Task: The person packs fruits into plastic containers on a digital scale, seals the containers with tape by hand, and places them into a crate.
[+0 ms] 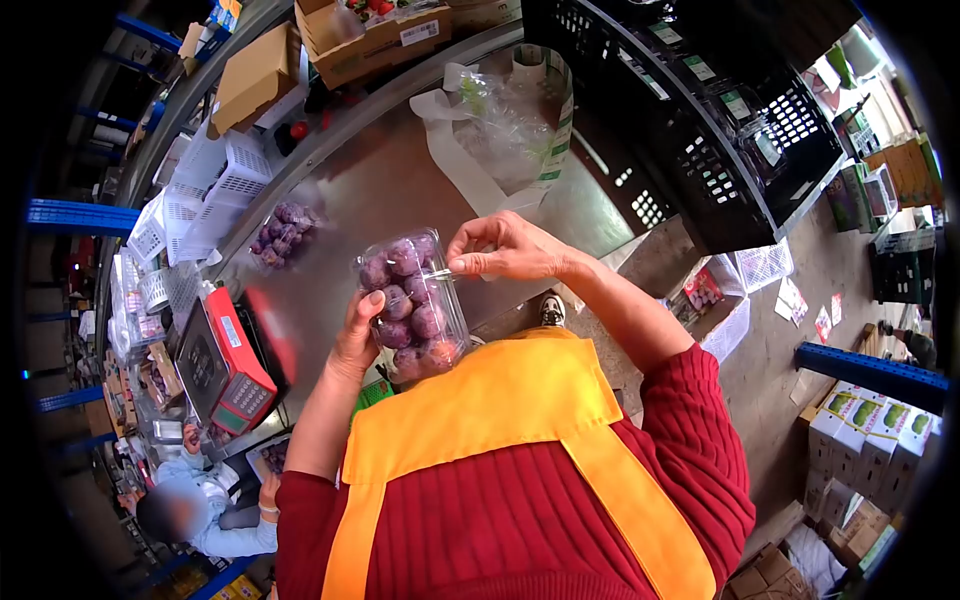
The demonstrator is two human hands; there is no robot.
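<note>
In the head view, a person in a yellow apron (pixel 470 415) is holding a clear box (pixel 455 310) of purple fruit (pixel 428 320) near the centre of the frame, just above the apron's top edge. The left hand (pixel 355 335) is gripping the box's left side, its thumb resting on the edge; the right hand (pixel 510 248) is pinching a thin silvery item (pixel 437 274) at the right side (just what it is, the view is not making plain). The step in hand appears to be some close work on this one pack, and the next move seems to be calling for a steady left hand and a light right one, sparing the fruit. On the metal bench (pixel 385 170), a second pack (pixel 285 235) is lying left of centre, a red-sided scale (pixel 240 360) is sitting at left, and clear wrapping (pixel 515 130) is lying at upper centre.
</note>
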